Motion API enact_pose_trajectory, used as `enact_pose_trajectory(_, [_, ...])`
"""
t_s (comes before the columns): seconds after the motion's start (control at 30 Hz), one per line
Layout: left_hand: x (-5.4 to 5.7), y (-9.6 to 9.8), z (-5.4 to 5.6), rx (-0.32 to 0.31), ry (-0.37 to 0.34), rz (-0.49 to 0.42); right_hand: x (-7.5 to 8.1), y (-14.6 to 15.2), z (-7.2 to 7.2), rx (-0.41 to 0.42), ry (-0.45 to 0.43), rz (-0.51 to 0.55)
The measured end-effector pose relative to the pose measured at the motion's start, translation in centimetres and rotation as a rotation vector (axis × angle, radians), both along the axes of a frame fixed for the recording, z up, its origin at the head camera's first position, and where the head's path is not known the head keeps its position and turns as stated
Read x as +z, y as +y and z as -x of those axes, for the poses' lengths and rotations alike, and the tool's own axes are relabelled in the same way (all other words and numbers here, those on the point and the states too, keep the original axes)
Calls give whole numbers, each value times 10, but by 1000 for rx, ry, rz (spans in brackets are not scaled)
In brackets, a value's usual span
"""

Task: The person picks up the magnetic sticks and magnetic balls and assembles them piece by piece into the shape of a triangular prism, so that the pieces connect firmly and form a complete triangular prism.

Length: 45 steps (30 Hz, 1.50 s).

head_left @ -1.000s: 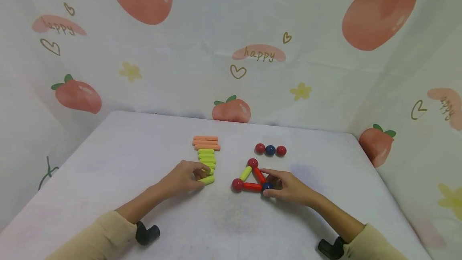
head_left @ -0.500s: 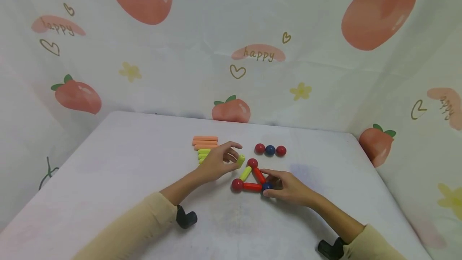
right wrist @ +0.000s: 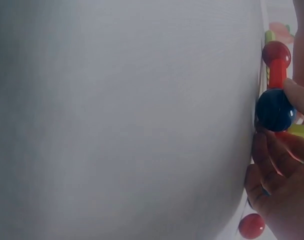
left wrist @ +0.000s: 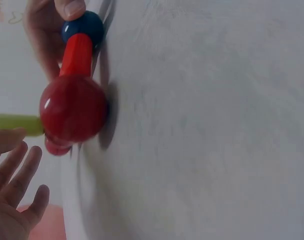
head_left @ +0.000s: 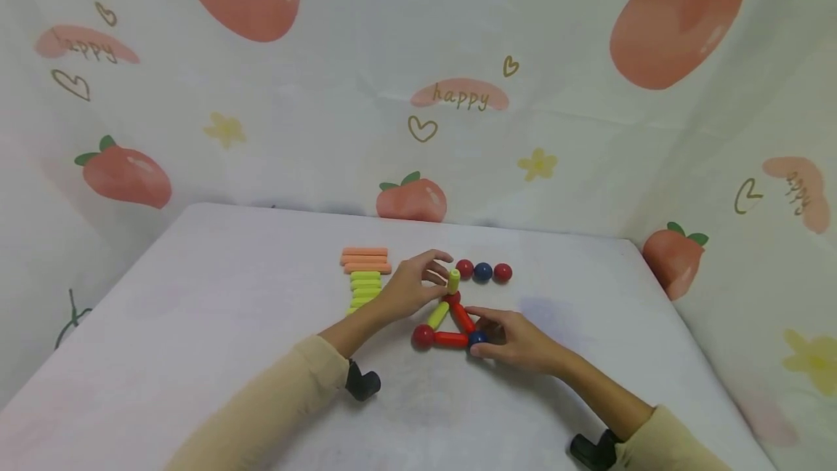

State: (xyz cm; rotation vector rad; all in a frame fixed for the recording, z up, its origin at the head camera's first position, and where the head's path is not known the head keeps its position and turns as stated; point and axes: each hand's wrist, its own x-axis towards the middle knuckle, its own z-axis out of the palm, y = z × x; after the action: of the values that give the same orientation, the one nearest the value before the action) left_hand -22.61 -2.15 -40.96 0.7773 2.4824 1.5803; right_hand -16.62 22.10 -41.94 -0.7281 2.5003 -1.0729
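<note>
A triangle of balls and rods lies on the table: a near red ball [head_left: 423,336], a far red ball [head_left: 451,298], a blue ball [head_left: 477,340], two red rods [head_left: 451,340] and a yellow-green rod [head_left: 438,315]. My left hand [head_left: 413,288] pinches another yellow-green rod [head_left: 454,280], upright at the top of the far red ball. In the left wrist view this rod [left wrist: 27,124] sits between thumb and finger, other fingers spread. My right hand [head_left: 519,341] grips the triangle's blue corner; its thumb presses the blue ball [right wrist: 275,110] in the right wrist view.
Behind the triangle stands a row of loose balls, red, blue [head_left: 482,272] and red. Left of it lie stacked rows of orange rods [head_left: 365,260] and yellow-green rods [head_left: 365,285], partly covered by my left arm. A printed curtain hangs behind the white table [head_left: 261,275].
My left hand has taken a yellow-green rod from the row, carried it right and stood it over the far red ball. My right hand has kept its grip on the blue corner.
</note>
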Motion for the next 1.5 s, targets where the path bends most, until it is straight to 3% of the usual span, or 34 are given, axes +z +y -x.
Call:
enact_pose_trajectory(0.3, [3,-57,-7,31,35,66,1,2,0,-12,5,-1])
enact_pose_trajectory(0.5, [3,-100,-16,2,59,94,1,4,-1,-6,15,12])
enact_pose_trajectory(0.73, [-7,-133,-24,15,38,213,1,5,-1,-11,15,7])
enact_pose_trajectory(0.87, [-13,-132,-29,54,86,259,1,6,-1,-3,14,12])
enact_pose_trajectory(1.1, [-11,-117,-37,64,67,337,0,4,-1,5,13,18])
enact_pose_trajectory(1.23, [-10,-106,-39,25,49,238,0,3,-1,-4,2,7])
enact_pose_trajectory(1.33, [-9,-94,-41,-5,-5,132,0,2,-1,1,2,6])
enact_pose_trajectory(1.5, [-4,-72,-46,-102,-42,15,0,1,-1,11,13,8])
